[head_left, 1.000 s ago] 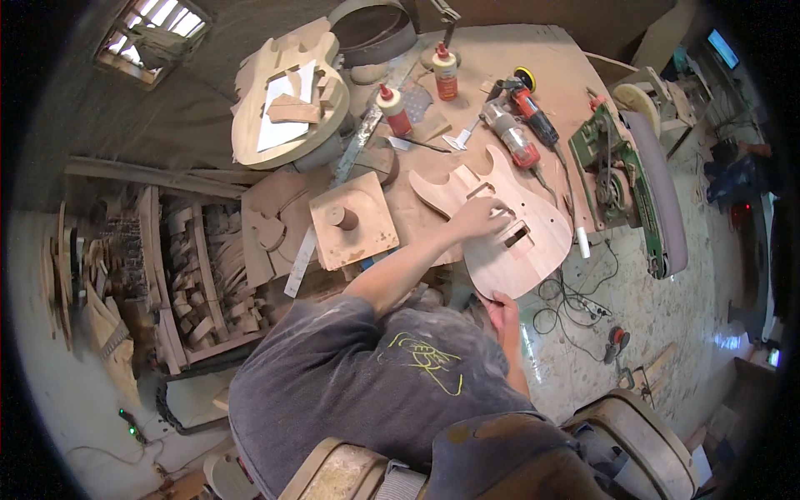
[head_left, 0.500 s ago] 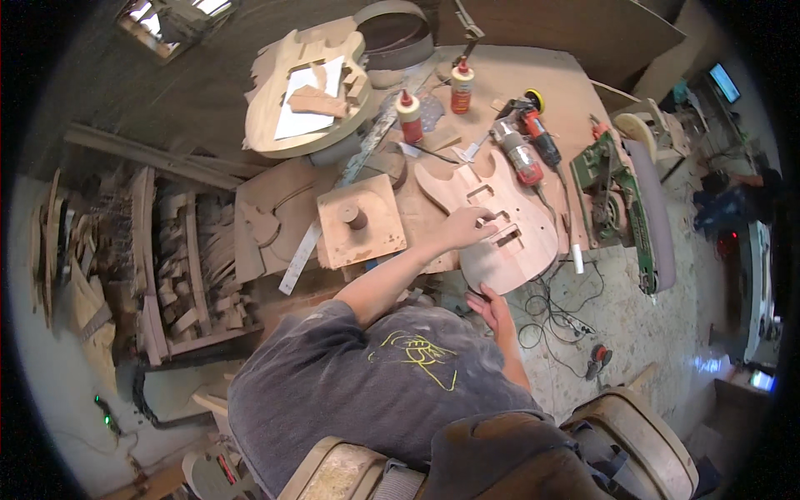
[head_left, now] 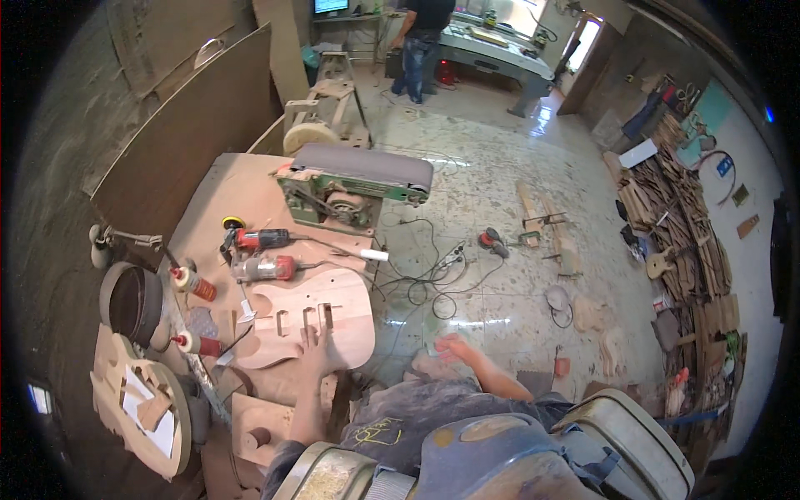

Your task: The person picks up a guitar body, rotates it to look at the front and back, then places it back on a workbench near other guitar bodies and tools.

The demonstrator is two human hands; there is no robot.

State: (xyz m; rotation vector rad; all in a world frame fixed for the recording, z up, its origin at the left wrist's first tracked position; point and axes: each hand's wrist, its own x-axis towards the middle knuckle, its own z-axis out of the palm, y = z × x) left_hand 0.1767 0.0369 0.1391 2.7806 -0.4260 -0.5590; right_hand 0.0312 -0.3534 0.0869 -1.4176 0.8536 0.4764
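A pale wooden guitar body (head_left: 354, 337) with routed cavities lies flat on the workbench (head_left: 218, 190). My left hand (head_left: 313, 357) rests on its near part, fingers stretched out beside the cavities and holding nothing. Away from the body, to its right, my right hand (head_left: 458, 348) hangs over the floor with its fingers apart and nothing in it. Just beyond the guitar body lie a red and grey power tool (head_left: 265, 267) and a red and black angle polisher (head_left: 260, 238) with a yellow disc. A white caliper-like tool (head_left: 245, 312) sits at the body's left edge.
Two glue bottles (head_left: 195, 284) stand left of the body. A second guitar body (head_left: 117, 392) carries paper and wood scraps. Beyond the bench corner is a green belt sander (head_left: 346, 196). Cables (head_left: 433, 271) and a sander (head_left: 492, 240) lie on the floor. Another person (head_left: 421, 42) stands far off.
My view has swung to the right, showing more floor and the far room. My right hand has moved away from the guitar body's edge; my left hand stays on the body with straighter fingers.
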